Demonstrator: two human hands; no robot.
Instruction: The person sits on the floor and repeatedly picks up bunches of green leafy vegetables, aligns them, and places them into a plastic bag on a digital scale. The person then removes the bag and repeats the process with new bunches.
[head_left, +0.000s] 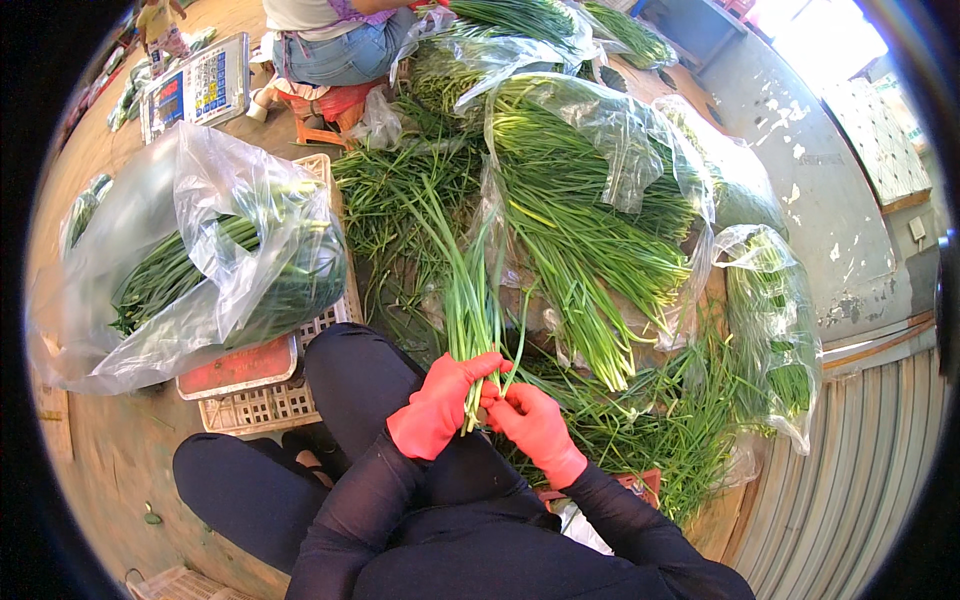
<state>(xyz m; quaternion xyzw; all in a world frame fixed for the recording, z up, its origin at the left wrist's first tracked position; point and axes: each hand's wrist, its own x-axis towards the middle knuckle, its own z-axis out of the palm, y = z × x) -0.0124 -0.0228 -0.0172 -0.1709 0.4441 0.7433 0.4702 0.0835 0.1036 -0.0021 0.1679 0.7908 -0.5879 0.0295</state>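
My left hand (435, 405), in a red rubber glove, grips a bunch of long green garlic chives (469, 300) near its pale stem ends, with the leaves pointing away from me. Close against it on the right, my right hand (534, 424), gloved alike, pinches a stem end between thumb and fingers at the side of the bunch. Beyond my hands lies a large heap of chives (592, 195), partly wrapped in a clear plastic bag (637, 161). Loose chive leaves (645, 427) spread below and to the right of that heap.
On the left, an open plastic bag of chives (247, 277) rests on a pale plastic crate (262, 409) with a red tray (240, 371). A seated person (334, 49) is at the top, near a digital scale (196, 86). Another bagged bundle (772, 330) lies beside a corrugated metal panel (847, 457).
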